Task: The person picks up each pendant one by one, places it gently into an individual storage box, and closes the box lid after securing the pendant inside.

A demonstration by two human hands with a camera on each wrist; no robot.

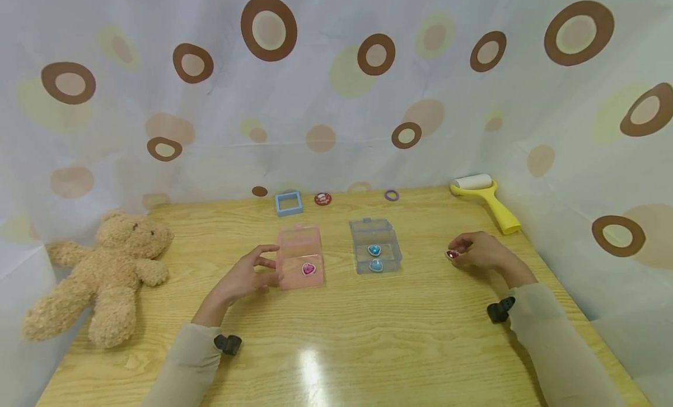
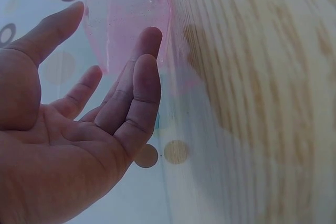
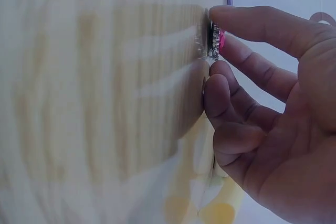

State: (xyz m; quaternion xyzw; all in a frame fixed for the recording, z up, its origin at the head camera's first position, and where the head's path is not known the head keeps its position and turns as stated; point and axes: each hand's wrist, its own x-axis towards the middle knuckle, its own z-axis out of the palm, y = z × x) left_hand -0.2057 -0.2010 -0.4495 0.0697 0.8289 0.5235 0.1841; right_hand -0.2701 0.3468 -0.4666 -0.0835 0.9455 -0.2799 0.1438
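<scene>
My left hand [image 1: 246, 277] is beside the pink open box [image 1: 299, 283], fingers loosely spread at its left edge and holding nothing. Inside that clear pink box lies a pink heart gem [image 1: 308, 269] with a pale border. My right hand [image 1: 477, 251] is low over the table on the right, pinching a dark pink gem [image 1: 451, 254] between thumb and fingers. Up close, the gem's sparkling silver rim [image 3: 215, 40] shows between the fingertips, right at the tabletop. A blue-grey open box [image 1: 389, 270] in the middle holds two blue gems [image 1: 374, 250].
Along the back of the table lie a blue square frame [image 1: 289, 211], a red round badge [image 1: 323, 199] and a purple ring [image 1: 391, 199]. A yellow-handled roller [image 1: 496, 208] is at the back right. A teddy bear [image 1: 113, 267] sits at the left. Patterned curtains [image 1: 315, 103] enclose the table.
</scene>
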